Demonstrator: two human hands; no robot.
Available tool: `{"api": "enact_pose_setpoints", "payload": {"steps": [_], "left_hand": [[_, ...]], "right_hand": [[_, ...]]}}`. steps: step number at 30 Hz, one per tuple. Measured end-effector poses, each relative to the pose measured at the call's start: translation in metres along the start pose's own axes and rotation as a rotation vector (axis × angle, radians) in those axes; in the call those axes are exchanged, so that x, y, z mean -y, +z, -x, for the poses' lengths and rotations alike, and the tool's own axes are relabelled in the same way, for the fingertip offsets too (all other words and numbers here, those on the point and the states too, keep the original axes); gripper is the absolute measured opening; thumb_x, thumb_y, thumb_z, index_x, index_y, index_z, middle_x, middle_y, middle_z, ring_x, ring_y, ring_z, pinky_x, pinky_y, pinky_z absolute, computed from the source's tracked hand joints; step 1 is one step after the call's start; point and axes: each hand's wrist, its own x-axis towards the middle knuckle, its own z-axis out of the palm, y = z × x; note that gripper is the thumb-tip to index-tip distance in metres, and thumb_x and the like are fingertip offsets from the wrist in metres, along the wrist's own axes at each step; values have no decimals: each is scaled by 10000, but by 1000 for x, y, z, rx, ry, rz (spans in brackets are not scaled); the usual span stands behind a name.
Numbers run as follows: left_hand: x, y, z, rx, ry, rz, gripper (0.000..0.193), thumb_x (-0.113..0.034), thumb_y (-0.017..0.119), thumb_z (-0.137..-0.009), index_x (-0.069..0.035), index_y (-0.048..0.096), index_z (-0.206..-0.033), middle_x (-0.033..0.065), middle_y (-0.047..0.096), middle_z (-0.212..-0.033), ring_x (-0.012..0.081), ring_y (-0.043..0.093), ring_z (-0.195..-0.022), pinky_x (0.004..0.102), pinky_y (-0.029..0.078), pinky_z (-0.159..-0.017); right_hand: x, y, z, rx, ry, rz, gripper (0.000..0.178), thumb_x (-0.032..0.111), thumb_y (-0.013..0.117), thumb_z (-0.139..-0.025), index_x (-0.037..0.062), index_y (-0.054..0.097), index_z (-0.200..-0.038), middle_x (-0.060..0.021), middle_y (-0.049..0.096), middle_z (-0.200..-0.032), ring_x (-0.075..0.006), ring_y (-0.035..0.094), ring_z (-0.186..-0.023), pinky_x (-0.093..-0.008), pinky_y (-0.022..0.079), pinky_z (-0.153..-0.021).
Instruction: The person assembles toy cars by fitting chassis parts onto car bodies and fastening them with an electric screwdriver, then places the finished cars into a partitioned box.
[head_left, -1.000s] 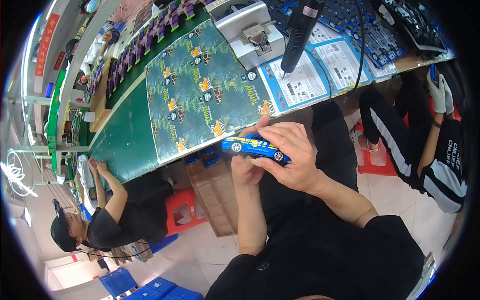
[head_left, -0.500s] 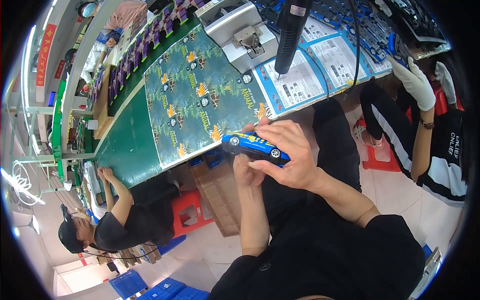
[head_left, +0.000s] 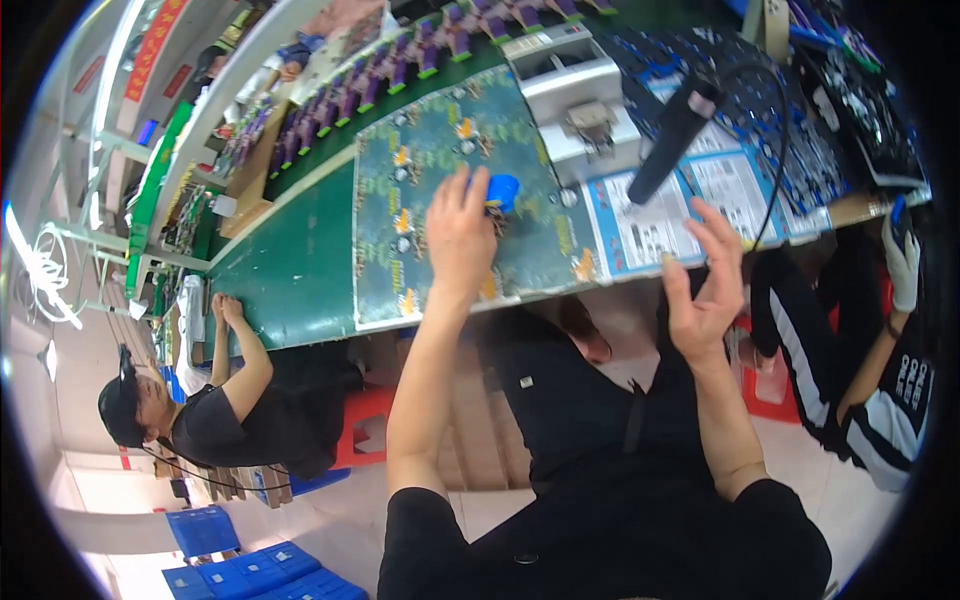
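A blue toy car (head_left: 505, 191) is over the jungle-patterned mat, most of it hidden by my left hand (head_left: 461, 238). The fingers of that hand lie over the car and grip it. My right hand (head_left: 706, 288) holds nothing; its fingers are spread in the air by the bench's front edge, just below the printed sheets (head_left: 640, 228). Beyond it a black electric screwdriver (head_left: 668, 145) hangs, tilted, above those sheets. A silver metal fixture (head_left: 570, 80) stands on the bench between the mat and the screwdriver.
Rows of blue car parts (head_left: 735, 110) cover the bench at the right. Purple and green parts (head_left: 425, 50) line its far side. A co-worker in black (head_left: 240, 400) sits at the left; a co-worker's gloved hand (head_left: 903, 265) is at the right. The screwdriver's cable (head_left: 783, 150) loops down.
The toy car, earlier held in both hands before me, has gone forward over the mat with my left hand. My right hand has let go and moved right. The whole view has shifted.
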Motion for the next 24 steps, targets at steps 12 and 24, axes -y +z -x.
{"api": "enact_pose_setpoints", "payload": {"steps": [12, 24], "left_hand": [[109, -24, 54, 173, -264, -393, 1017, -630, 707, -776, -36, 322, -1506, 227, 262, -1575, 422, 231, -1458, 535, 182, -1188], [179, -28, 113, -199, -591, -204, 665, -439, 687, -888, 39, 521, -1321, 265, 416, -1459, 420, 397, -1342, 498, 354, -1082]], "right_hand": [[-49, 32, -87, -149, 360, -387, 659, 151, 709, -914, -38, 373, -1449, -152, 515, -1391, -186, 506, -1254, -336, 381, -1072], [-65, 36, -115, 96, 573, -915, 154, 134, 676, -922, 30, 604, -1009, -53, 608, -779, -141, 573, -640, -273, 479, -615]]}}
